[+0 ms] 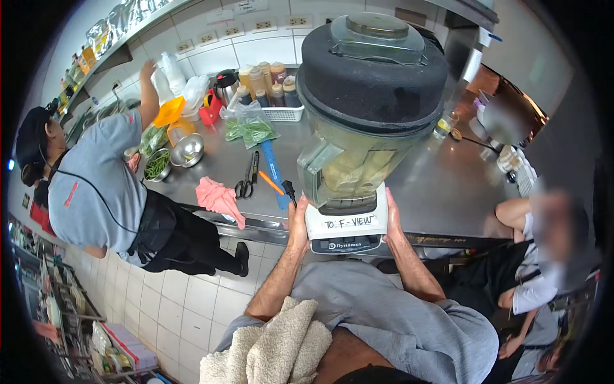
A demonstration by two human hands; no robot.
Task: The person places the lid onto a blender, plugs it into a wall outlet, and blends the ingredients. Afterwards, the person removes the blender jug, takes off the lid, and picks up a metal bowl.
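Observation:
A large blender stands upright in front of me: a white base [346, 225] labelled "TO: F-VIEW", a clear jar [358, 166] with pale chunks inside, and a black lid [374, 80] on top. My left hand [298, 223] is wrapped round the left side of the base, and my right hand [393, 216] grips its right side. Fingers of both hands are partly hidden. By my left fingertips is a black plug [290, 191]. Whether the base rests on the counter or is lifted, I cannot tell.
On the steel counter [448, 198] lie scissors [245, 184], a blue strip [272, 168], a pink cloth [218, 197], bagged greens [249, 128], steel bowls [187, 151] and a basket of sauce bottles [281, 114]. One person [102, 173] works at left; others are at right.

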